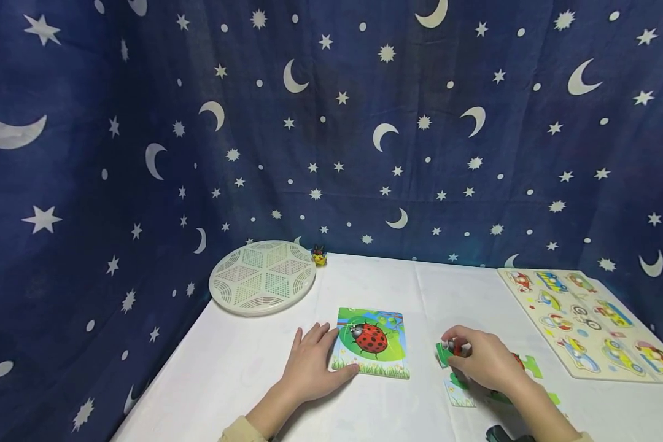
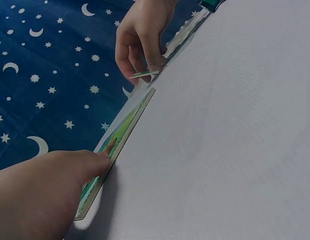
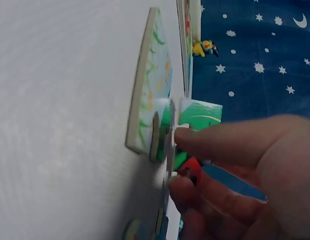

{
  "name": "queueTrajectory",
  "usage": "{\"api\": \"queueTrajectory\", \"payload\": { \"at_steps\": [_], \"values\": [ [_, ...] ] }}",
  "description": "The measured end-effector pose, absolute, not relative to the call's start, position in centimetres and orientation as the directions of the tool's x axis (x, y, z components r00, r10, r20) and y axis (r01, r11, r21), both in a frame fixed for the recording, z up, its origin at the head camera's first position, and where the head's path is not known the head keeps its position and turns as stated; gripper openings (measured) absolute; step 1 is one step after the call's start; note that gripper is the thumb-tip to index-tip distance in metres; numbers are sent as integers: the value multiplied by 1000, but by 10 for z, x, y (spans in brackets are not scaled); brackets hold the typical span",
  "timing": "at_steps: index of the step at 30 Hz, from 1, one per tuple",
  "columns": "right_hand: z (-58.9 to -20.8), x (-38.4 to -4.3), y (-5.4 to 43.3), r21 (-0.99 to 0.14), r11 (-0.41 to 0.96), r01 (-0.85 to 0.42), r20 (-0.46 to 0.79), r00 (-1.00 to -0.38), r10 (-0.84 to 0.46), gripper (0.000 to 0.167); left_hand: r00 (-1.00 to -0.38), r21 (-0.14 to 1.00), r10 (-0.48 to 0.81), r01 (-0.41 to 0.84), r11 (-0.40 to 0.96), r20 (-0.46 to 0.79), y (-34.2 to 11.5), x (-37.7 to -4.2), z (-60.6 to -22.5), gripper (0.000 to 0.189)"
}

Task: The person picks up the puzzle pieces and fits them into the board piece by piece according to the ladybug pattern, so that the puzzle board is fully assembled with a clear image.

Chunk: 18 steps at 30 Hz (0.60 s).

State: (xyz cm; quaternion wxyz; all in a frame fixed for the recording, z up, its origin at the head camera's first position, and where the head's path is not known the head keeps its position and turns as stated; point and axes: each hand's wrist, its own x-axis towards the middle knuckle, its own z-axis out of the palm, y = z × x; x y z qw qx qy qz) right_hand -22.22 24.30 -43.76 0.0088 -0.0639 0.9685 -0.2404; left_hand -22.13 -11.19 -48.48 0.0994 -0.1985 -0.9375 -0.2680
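A square ladybug picture board (image 1: 371,342) lies flat on the white table. My left hand (image 1: 313,366) rests at its left side, fingers extended along the edge and thumb on the lower left corner; the left wrist view shows that thumb (image 2: 97,162) on the board's rim. To the right, my right hand (image 1: 488,361) pinches a green and red jigsaw piece (image 1: 444,354) between thumb and fingers, seen tilted up off the table in the right wrist view. Just below it lies a jigsaw piece with grass and flowers (image 1: 460,394). More pieces (image 1: 532,366) lie partly hidden beneath the right hand.
A round perforated board (image 1: 262,276) lies at the back left, with a small yellow figure (image 1: 319,256) beside it. On the right is a wooden vehicle puzzle board (image 1: 591,325). A dark object (image 1: 505,434) shows at the front edge. A starry blue curtain (image 1: 353,135) hangs behind.
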Motion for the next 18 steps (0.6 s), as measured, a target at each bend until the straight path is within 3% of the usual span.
{"api": "queueTrajectory", "payload": {
  "at_steps": [8, 18],
  "values": [
    [-431, -215, 239, -557, 819, -134, 25, -989, -145, 35, -903, 459, 325, 424, 781, 281, -107, -222, -483, 84],
    [-424, -209, 203, -660, 732, -168, 97, -986, -139, 20, -911, 451, 309, 405, 795, 274, -110, -221, -484, 86]
  ]
}}
